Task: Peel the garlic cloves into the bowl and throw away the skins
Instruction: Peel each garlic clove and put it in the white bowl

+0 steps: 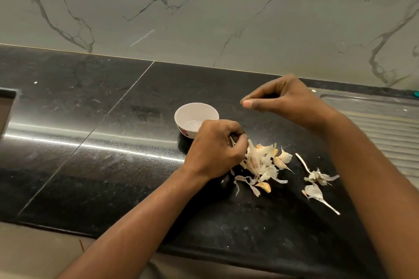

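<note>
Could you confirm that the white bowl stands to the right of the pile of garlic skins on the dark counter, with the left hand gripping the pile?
Not quite: in the head view the white bowl stands to the left of the pile of garlic skins, not the right. Both are on the dark counter, and the left hand grips the pile.

The counter is dark polished stone, glossy and speckled. The wall behind looks like veined marble. The bowl is smooth glazed ceramic. Garlic skins are thin, papery. Far right, a ribbed metal drainboard.
</note>
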Available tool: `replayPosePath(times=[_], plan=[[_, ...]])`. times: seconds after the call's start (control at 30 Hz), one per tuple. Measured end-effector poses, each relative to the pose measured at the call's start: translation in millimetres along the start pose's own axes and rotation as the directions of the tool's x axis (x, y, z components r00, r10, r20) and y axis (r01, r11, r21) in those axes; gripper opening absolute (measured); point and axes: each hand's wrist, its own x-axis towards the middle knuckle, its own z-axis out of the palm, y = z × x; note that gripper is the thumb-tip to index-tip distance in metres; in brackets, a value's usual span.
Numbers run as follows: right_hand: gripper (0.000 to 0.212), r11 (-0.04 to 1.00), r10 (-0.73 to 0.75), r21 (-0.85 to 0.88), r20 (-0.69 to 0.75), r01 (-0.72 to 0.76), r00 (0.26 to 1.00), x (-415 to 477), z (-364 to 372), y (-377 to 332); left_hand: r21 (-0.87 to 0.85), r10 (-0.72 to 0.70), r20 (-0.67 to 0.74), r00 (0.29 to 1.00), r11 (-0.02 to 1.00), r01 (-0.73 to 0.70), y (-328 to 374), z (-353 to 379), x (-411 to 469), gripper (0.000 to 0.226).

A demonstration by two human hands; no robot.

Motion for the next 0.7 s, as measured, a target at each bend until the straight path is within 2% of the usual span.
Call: replayPosePath(times=[0.17, 0.33, 0.47, 0.6, 0.7], plan=[[0.018, 0.997, 0.060, 0.045, 0.130, -0.066, 0.990, -28.6, -16.6, 26.5, -0.007, 0.007, 0.022, 1.000, 1.000, -0.007, 0.0, 4.3, -1.6, 0.014], [0.021, 0.993, 0.067, 0.086, 0.147, -0.080, 0.987, -40.6, -18.2, 39.5, -0.037, 0.037, 0.076, 0.996, 0.999, -0.034, -2.4, 5.8, -2.4, 0.013], [0.017, 0.992, 0.071, 0.080, 0.265, -0.096, 0.962, -46.4, -17.6, 43.0, -0.127, 0.086, 0.240, 0.967, 0.990, -0.057, -4.5, 1.1, -1.0, 0.017], [0.017, 0.990, 0.073, 0.087, 0.353, -0.110, 0.933, -51.3, -13.4, 40.7, -0.088, 0.129, 0.464, 0.876, 0.991, -0.100, -5.0, -7.4, 1.2, 0.022], [0.019, 0.991, 0.059, 0.094, 0.359, -0.099, 0.931, -51.9, -10.9, 39.6, -0.070, 0.156, 0.557, 0.816, 0.987, -0.142, -1.8, -9.0, -0.2, 0.018]])
